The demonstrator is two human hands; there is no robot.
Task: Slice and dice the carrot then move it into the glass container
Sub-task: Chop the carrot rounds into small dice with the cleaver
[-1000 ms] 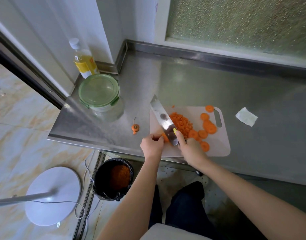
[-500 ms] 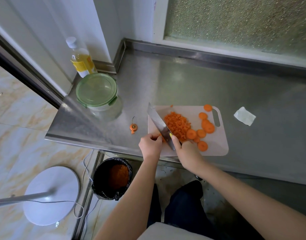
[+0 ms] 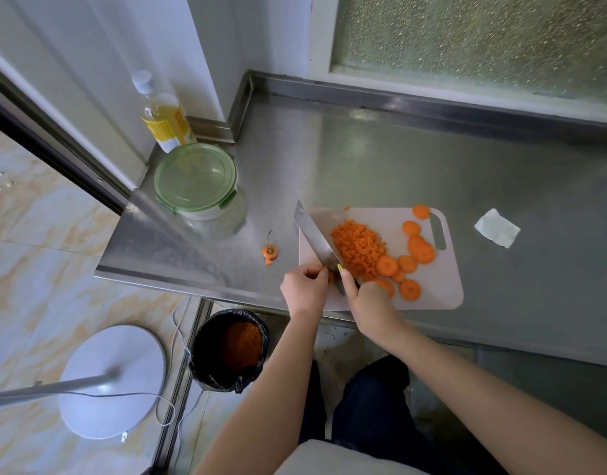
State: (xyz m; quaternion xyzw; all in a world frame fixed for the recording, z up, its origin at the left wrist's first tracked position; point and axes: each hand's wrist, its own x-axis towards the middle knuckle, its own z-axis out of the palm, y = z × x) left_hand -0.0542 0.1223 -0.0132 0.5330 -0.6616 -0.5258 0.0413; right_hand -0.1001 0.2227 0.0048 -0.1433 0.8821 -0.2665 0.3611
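A pale cutting board (image 3: 442, 286) lies on the steel counter. On it sit a heap of diced carrot (image 3: 358, 246) and several round carrot slices (image 3: 422, 250). My right hand (image 3: 367, 299) grips the handle of a cleaver (image 3: 314, 234), whose blade rests on the board left of the heap. My left hand (image 3: 303, 287) pinches small carrot pieces against the board beside the blade. The glass container (image 3: 223, 217) stands at the counter's left, covered by a green lid (image 3: 195, 176).
A carrot top (image 3: 270, 252) lies on the counter (image 3: 381, 159) between container and board. An oil bottle (image 3: 163, 118) stands in the back left corner, a crumpled tissue (image 3: 497, 228) at the right. Below the counter edge are a black bin (image 3: 230, 351) and a fan base (image 3: 111, 382).
The cleaver's blade has come down from a raised tilt onto the board. Both hands stay at the board's front left corner.
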